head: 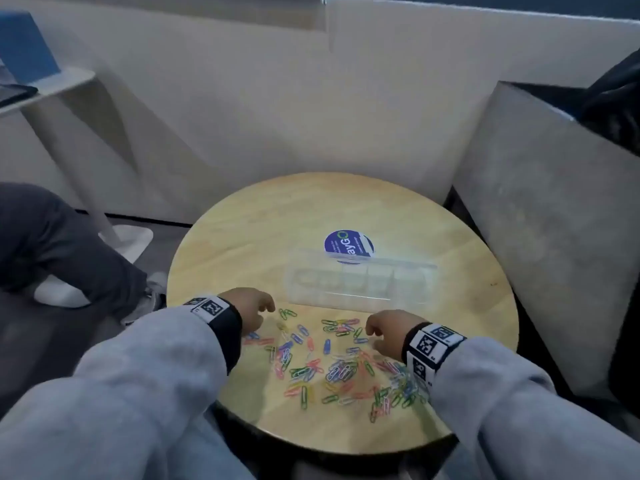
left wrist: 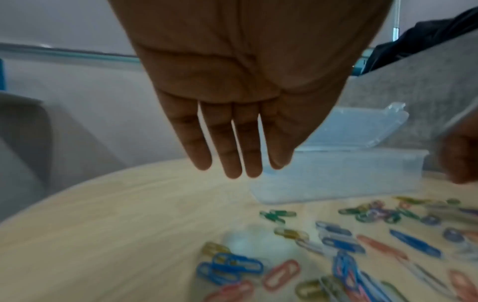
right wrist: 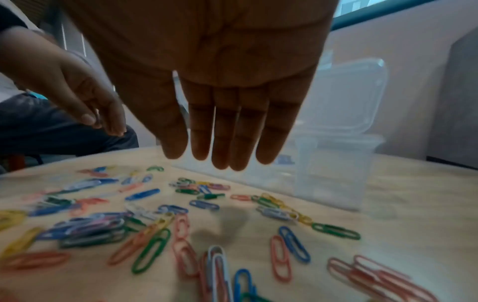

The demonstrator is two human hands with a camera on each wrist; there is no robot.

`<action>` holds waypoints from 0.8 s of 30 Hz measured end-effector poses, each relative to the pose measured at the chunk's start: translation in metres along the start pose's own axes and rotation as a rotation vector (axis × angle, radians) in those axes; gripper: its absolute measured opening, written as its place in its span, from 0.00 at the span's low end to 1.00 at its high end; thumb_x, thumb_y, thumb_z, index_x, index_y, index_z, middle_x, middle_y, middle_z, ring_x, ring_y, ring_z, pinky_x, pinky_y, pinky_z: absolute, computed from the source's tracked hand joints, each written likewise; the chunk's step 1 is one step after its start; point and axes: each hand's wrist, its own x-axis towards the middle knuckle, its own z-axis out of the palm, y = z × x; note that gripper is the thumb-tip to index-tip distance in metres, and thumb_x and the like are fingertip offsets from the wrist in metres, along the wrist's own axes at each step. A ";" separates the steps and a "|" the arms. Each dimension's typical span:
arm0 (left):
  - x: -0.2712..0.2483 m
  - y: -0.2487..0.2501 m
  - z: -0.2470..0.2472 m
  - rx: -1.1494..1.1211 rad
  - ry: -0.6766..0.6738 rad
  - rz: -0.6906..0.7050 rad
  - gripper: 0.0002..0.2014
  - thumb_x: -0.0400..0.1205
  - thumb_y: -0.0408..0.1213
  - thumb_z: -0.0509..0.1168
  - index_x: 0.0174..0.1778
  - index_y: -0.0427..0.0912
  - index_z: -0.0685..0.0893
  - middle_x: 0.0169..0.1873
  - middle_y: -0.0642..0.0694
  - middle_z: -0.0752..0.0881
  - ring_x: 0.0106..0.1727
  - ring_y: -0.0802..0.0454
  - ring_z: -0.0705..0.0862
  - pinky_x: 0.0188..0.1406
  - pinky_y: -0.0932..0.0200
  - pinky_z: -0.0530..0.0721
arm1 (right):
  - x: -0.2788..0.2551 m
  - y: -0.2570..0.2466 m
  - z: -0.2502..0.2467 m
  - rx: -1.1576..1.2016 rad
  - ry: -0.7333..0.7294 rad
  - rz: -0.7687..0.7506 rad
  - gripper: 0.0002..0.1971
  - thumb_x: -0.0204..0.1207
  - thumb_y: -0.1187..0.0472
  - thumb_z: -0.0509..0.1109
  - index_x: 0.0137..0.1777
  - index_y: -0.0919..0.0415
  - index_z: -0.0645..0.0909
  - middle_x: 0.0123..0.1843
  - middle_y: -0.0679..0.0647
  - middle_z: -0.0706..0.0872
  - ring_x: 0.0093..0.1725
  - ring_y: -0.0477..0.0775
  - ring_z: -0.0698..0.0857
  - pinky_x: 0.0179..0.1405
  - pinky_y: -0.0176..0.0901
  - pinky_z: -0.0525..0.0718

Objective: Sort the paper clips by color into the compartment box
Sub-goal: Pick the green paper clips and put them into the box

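Coloured paper clips (head: 332, 362) in red, blue, green, yellow and white lie scattered across the near half of the round wooden table (head: 242, 230), spread below and between both hands. The left hand (head: 251, 308) hovers over the pile's left edge, its fingers (left wrist: 232, 147) straight, together and holding nothing. The right hand (head: 386, 332) hangs over the right side, fingers (right wrist: 225, 130) likewise extended and empty, clips lying beneath the fingertips. Just beyond the clips sits the clear plastic compartment box (head: 360, 284), lid raised.

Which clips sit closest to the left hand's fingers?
The green paper clip pair just right of the left hand; the only clips lying apart near the box's front wall.
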 end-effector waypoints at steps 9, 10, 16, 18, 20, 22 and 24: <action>0.058 0.021 0.023 0.187 -0.120 0.124 0.31 0.77 0.22 0.60 0.76 0.48 0.70 0.69 0.45 0.76 0.68 0.43 0.78 0.64 0.53 0.78 | 0.043 -0.011 0.012 -0.113 -0.106 -0.007 0.22 0.76 0.70 0.63 0.70 0.56 0.73 0.67 0.56 0.75 0.65 0.61 0.80 0.59 0.52 0.83; 0.061 0.021 0.024 0.192 -0.122 0.126 0.31 0.77 0.23 0.61 0.75 0.48 0.71 0.67 0.45 0.76 0.67 0.43 0.78 0.64 0.53 0.78 | 0.044 -0.010 0.012 -0.099 -0.101 -0.001 0.23 0.76 0.70 0.63 0.71 0.56 0.73 0.67 0.56 0.75 0.65 0.61 0.80 0.60 0.53 0.83; 0.068 0.019 0.027 0.157 -0.073 0.106 0.17 0.80 0.28 0.59 0.64 0.45 0.79 0.62 0.44 0.79 0.62 0.44 0.80 0.57 0.57 0.77 | 0.043 -0.003 0.012 -0.049 -0.106 0.045 0.14 0.75 0.73 0.60 0.58 0.59 0.72 0.62 0.60 0.81 0.47 0.57 0.76 0.46 0.44 0.77; 0.067 0.020 0.026 0.146 -0.068 0.088 0.14 0.80 0.29 0.58 0.60 0.44 0.80 0.61 0.44 0.80 0.61 0.44 0.80 0.56 0.57 0.77 | 0.043 0.000 0.014 -0.024 -0.065 0.057 0.08 0.78 0.70 0.59 0.50 0.56 0.69 0.60 0.59 0.82 0.46 0.57 0.76 0.47 0.44 0.77; 0.065 0.021 0.025 0.131 -0.070 0.072 0.13 0.81 0.31 0.59 0.59 0.43 0.81 0.61 0.44 0.81 0.62 0.44 0.80 0.56 0.57 0.77 | 0.045 0.002 0.016 0.003 -0.037 0.067 0.06 0.78 0.67 0.57 0.47 0.55 0.69 0.58 0.57 0.80 0.49 0.57 0.77 0.52 0.46 0.79; 0.063 0.021 0.025 0.106 -0.075 0.050 0.11 0.81 0.35 0.60 0.58 0.43 0.81 0.60 0.45 0.82 0.61 0.45 0.81 0.54 0.58 0.77 | 0.045 0.003 0.016 0.006 -0.042 0.073 0.07 0.78 0.67 0.56 0.41 0.55 0.69 0.51 0.56 0.77 0.46 0.56 0.76 0.49 0.46 0.78; 0.061 0.021 0.025 0.065 -0.091 0.024 0.08 0.81 0.38 0.62 0.55 0.45 0.82 0.58 0.46 0.83 0.57 0.46 0.82 0.50 0.59 0.76 | 0.045 0.002 0.017 0.012 -0.079 0.103 0.08 0.77 0.65 0.57 0.37 0.56 0.70 0.45 0.55 0.77 0.43 0.56 0.76 0.42 0.44 0.77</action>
